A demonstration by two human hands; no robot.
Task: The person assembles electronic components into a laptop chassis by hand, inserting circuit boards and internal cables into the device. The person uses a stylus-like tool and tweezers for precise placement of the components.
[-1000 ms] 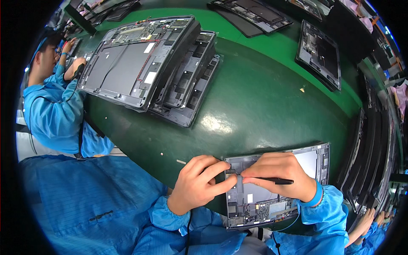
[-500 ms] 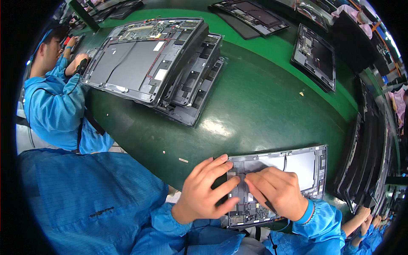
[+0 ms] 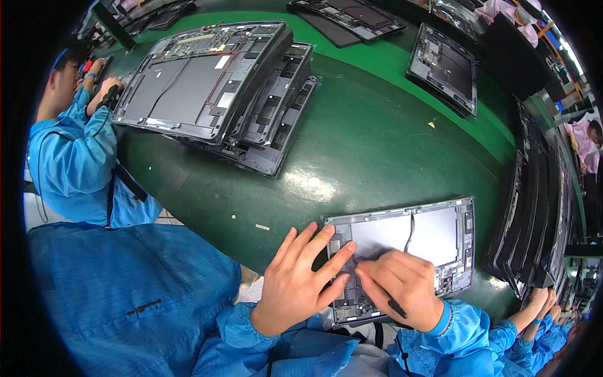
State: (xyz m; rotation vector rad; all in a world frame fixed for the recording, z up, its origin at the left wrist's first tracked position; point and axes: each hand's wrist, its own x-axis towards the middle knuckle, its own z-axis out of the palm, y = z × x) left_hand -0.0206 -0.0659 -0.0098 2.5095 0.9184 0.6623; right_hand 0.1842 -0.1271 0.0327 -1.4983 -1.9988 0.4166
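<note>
An opened tablet-like device (image 3: 433,239) lies on the green table before me, its inside face up with a silvery panel, a black cable and small boards. My left hand (image 3: 304,276) is open, fingers spread over the left edge of the device. My right hand (image 3: 402,286) is closed over its middle, thumb and fingertips pinched together near the left hand's fingertips. From below its palm pokes the dark end of a slim black tool (image 3: 397,308). The tool's tip, and what it touches, are hidden by the fingers.
A stack of similar opened devices (image 3: 188,88) stands at the far left. More lie beyond (image 3: 446,66), on a lighter green strip. Many dark panels (image 3: 534,207) stand upright in a row at the right. A co-worker in blue (image 3: 69,157) sits at the left.
The whole view has shifted slightly, so the table's things sit further left and up. My left fingers have straightened forward along the device's edge. The right hand keeps its pinch.
</note>
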